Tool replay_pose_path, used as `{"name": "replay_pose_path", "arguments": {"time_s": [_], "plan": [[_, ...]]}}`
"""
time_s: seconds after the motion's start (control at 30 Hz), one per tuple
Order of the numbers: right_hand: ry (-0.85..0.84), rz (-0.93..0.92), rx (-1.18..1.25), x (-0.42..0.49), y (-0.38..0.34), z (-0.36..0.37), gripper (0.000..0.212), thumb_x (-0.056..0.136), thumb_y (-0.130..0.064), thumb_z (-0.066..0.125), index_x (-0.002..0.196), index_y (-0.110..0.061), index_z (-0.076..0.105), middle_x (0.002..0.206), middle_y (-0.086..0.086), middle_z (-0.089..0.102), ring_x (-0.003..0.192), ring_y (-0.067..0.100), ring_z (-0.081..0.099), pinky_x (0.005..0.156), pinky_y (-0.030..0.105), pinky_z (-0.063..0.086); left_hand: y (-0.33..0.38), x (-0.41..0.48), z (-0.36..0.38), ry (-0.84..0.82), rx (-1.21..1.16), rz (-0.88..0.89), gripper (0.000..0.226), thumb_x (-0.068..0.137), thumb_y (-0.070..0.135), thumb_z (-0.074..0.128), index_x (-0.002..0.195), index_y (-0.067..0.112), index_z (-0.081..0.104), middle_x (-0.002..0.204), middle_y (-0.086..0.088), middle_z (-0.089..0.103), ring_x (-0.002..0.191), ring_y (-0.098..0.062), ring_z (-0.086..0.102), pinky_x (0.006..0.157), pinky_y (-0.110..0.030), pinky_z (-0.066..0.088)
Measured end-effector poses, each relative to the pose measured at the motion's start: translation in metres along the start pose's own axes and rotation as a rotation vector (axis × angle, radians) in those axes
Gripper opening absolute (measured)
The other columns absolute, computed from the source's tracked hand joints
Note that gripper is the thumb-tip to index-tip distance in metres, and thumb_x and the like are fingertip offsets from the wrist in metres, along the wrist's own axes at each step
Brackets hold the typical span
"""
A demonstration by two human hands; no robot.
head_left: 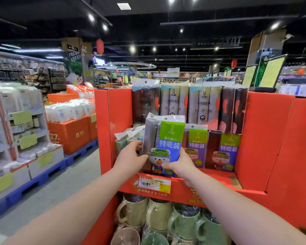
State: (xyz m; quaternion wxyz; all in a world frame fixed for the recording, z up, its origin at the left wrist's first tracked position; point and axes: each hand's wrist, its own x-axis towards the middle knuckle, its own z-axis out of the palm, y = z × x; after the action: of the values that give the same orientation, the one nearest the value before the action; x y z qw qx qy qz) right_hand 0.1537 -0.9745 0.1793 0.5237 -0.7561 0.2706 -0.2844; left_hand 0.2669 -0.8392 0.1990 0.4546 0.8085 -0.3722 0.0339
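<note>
I hold a pack of rolled bags (pixel 163 138) upright in front of a red cardboard display shelf (pixel 265 138). The pack has grey rolls on its left and a green-and-blue label with a cartoon bear in goggles. My left hand (pixel 129 157) grips its left edge, fingers behind and thumb at the front. My right hand (pixel 181 164) grips its lower right corner, thumb across the label. Two similar packs (pixel 197 147) with purple labels stand on the shelf just to the right.
Taller roll packs (pixel 189 103) fill the back of the shelf. Wrapped green and beige mugs (pixel 166 221) sit on the tier below. A price tag (pixel 155 183) hangs on the shelf lip. Tissue stacks on blue pallets (pixel 42 175) line the aisle at left.
</note>
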Motion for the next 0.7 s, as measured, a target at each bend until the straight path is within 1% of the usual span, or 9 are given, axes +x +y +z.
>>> {"name": "replay_pose_path", "arguments": {"time_s": [0.13,0.23,0.3,0.33,0.37,0.43,0.47,0.53,0.7], "plan": [[0.004,0.024,-0.228,0.007,-0.006,0.007,0.071,0.068,-0.012,0.083,0.127,-0.017,0.044,0.122,0.005,0.061,0.106,0.022,0.059,0.093,0.033,0.048,0.0,0.002,0.003,0.016,0.058,-0.051,0.034,0.082,0.025,0.068,0.112,0.013,0.059,0.105,-0.004,0.066,0.097,-0.026,0.062,0.084,-0.035,0.048],[-0.161,0.108,-0.62,0.006,-0.006,0.004,0.068,0.071,-0.035,0.079,0.129,-0.015,0.049,0.127,0.005,0.06,0.115,0.025,0.058,0.095,0.032,0.047,-0.004,-0.002,0.002,0.02,0.101,-0.103,0.04,0.082,0.032,0.071,0.111,0.01,0.057,0.111,-0.007,0.064,0.103,-0.026,0.059,0.081,-0.033,0.045],[-0.285,0.243,-0.601,0.006,-0.009,-0.004,0.073,0.062,-0.043,0.08,0.125,-0.014,0.058,0.122,0.005,0.063,0.109,0.025,0.063,0.093,0.034,0.051,-0.008,-0.005,0.001,0.026,0.105,-0.095,0.039,0.081,0.029,0.071,0.113,0.014,0.056,0.112,-0.004,0.063,0.106,-0.026,0.059,0.081,-0.032,0.044],[-0.328,0.319,-0.539,0.008,-0.01,-0.01,0.072,0.057,-0.043,0.081,0.119,-0.014,0.061,0.115,0.006,0.065,0.101,0.024,0.064,0.091,0.036,0.052,-0.009,-0.005,-0.001,0.025,0.102,-0.093,0.039,0.081,0.028,0.071,0.113,0.015,0.055,0.108,-0.003,0.063,0.105,-0.025,0.059,0.08,-0.031,0.043],[-0.362,0.372,-0.492,0.007,-0.016,-0.017,0.059,0.06,-0.038,0.08,0.109,-0.013,0.062,0.106,0.005,0.064,0.091,0.022,0.064,0.087,0.035,0.051,-0.008,-0.004,-0.003,0.022,0.095,-0.095,0.039,0.081,0.028,0.071,0.114,0.016,0.054,0.103,-0.001,0.061,0.103,-0.024,0.058,0.08,-0.03,0.042],[-0.402,0.431,-0.451,0.009,-0.019,-0.027,0.024,0.077,-0.023,0.073,0.092,-0.011,0.058,0.092,0.007,0.057,0.069,0.018,0.055,0.071,0.03,0.045,-0.008,-0.003,-0.004,0.004,0.066,-0.103,0.043,0.082,0.028,0.071,0.119,0.015,0.053,0.098,0.002,0.056,0.097,-0.019,0.056,0.079,-0.027,0.039],[-0.386,0.437,-0.45,0.011,-0.018,-0.03,0.018,0.081,-0.017,0.07,0.09,-0.011,0.056,0.088,0.01,0.055,0.062,0.018,0.051,0.064,0.029,0.041,-0.008,-0.003,-0.003,-0.012,0.059,-0.103,0.045,0.083,0.028,0.071,0.122,0.015,0.053,0.099,0.002,0.056,0.095,-0.017,0.053,0.08,-0.025,0.038],[-0.331,0.428,-0.412,0.012,-0.013,-0.021,0.017,0.079,-0.01,0.071,0.086,-0.009,0.056,0.081,0.012,0.056,0.057,0.019,0.049,0.06,0.03,0.04,-0.008,-0.004,-0.001,-0.052,0.075,-0.1,0.045,0.083,0.026,0.071,0.122,0.014,0.052,0.102,0.001,0.056,0.096,-0.016,0.053,0.08,-0.025,0.038],[-0.236,0.39,-0.331,0.02,-0.014,0.023,0.029,0.075,-0.004,0.078,0.079,-0.003,0.049,0.084,0.015,0.061,0.069,0.024,0.06,0.064,0.034,0.049,-0.016,-0.005,-0.002,-0.029,0.139,-0.127,0.043,0.079,0.023,0.07,0.115,0.013,0.05,0.118,-0.007,0.061,0.109,-0.026,0.058,0.078,-0.028,0.04]]}}
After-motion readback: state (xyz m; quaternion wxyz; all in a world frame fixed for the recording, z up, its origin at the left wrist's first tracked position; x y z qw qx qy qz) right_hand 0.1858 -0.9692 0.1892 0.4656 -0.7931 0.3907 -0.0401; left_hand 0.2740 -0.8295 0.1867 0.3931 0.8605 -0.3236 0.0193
